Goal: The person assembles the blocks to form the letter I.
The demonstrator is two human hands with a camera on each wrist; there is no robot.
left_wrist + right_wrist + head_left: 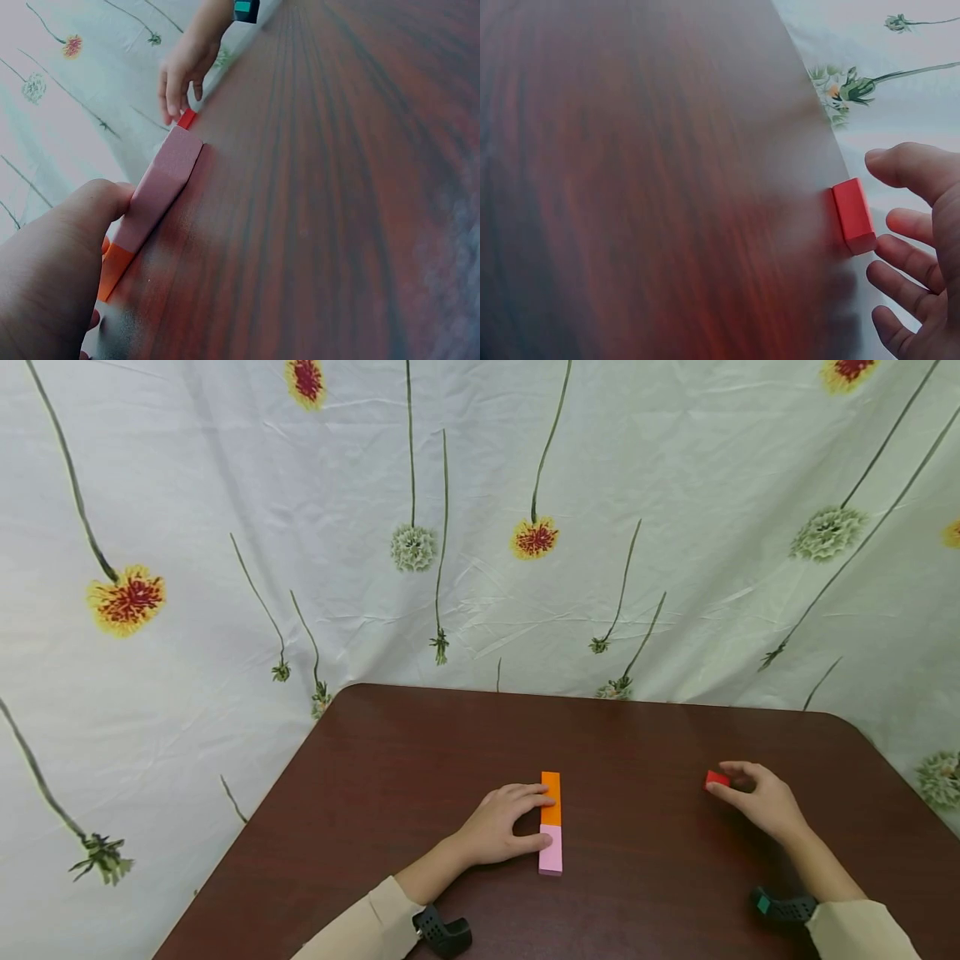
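On the dark table, an orange block (pixel 551 816) and a pink block (pixel 551 858) lie end to end in a straight row. My left hand (pixel 497 828) reaches over the row from the left, fingertips at the orange block and thumb at the pink one. In the left wrist view, the thumb (pixel 112 199) meets the edge of the pink block (pixel 161 184). Farther right, a small red block (pixel 853 216) sits by my right hand (pixel 765 799). The right thumb and fingers are spread at its near side, with a gap between thumb and block in the right wrist view.
The brown tabletop (pixel 450 735) has rounded far corners. Behind it hangs a pale cloth (pixel 480 568) printed with flowers and stems. Dark bands (pixel 442 935) with camera mounts are worn at both wrists, by the beige sleeves (pixel 367 922).
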